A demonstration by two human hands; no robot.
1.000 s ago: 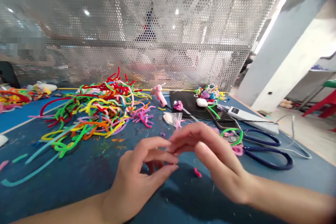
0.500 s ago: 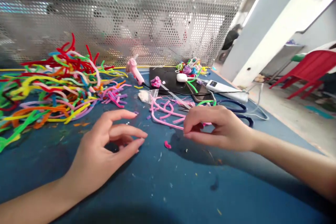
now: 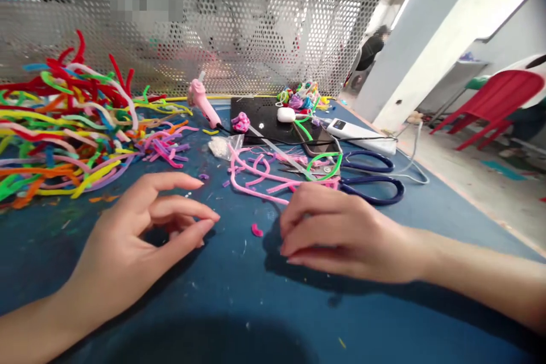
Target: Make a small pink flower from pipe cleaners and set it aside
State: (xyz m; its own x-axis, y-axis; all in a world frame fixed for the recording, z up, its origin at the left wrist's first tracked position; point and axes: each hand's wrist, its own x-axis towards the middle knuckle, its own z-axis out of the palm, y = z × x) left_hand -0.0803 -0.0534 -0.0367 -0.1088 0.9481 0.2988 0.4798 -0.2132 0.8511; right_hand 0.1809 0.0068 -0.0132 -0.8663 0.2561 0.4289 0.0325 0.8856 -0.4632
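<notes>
My left hand (image 3: pixel 140 244) is over the blue table at the left, thumb and middle fingertips meeting and the index finger held apart; whether anything small lies between them is hidden. My right hand (image 3: pixel 341 233) hovers right of centre with its fingers curled together, and nothing can be made out in them. Between the hands lies a small dark pink piece (image 3: pixel 256 230). Just behind the right hand are pink fuzzy stems (image 3: pixel 260 196) and scissors with dark blue handles (image 3: pixel 373 189).
Colourful fuzzy stems (image 3: pixel 98 119) are heaped at the left. Farther back are a pink glue gun (image 3: pixel 205 105), a black laptop-like slab (image 3: pixel 273 133), a white earbud case (image 3: pixel 286 115), a phone and a white device (image 3: pixel 362 136). A perforated metal screen (image 3: pixel 239 28) stands behind.
The view has shifted, so the table things appear farther left. My right hand has moved down toward me, its fingers closer together, uncovering the scissors' handles. My left hand keeps nearly the same pose.
</notes>
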